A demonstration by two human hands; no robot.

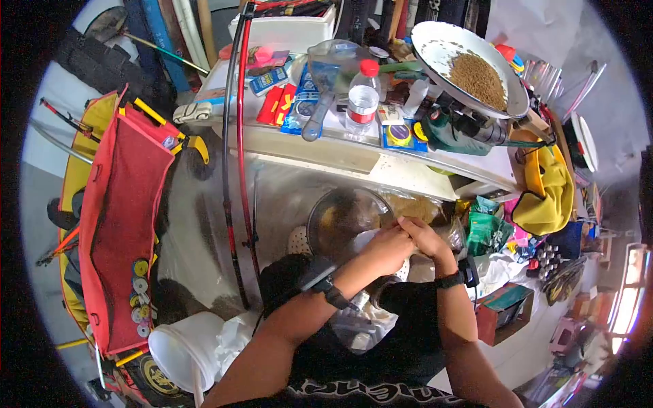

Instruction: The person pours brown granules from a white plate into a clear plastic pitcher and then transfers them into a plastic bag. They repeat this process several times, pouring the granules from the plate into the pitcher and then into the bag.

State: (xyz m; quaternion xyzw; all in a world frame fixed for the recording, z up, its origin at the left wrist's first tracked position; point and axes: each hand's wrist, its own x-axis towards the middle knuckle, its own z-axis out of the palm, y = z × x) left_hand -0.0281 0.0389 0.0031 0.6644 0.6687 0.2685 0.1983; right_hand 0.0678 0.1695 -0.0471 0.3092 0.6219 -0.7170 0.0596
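Observation:
My left hand and my right hand are brought together above my lap, fingers closed and touching. I cannot tell what, if anything, is held between them. Close by on the floor, the round dark-rimmed basin has a murky bottom, and the left hand overlaps its near edge. Something white shows just under the left fingers. A dark band circles each wrist.
A cluttered bench ahead carries a water bottle, a white bowl of brown pellets and small packets. Two thin rods lean on its front edge. A red fabric bag stands left, near a white bucket. Green bags lie right.

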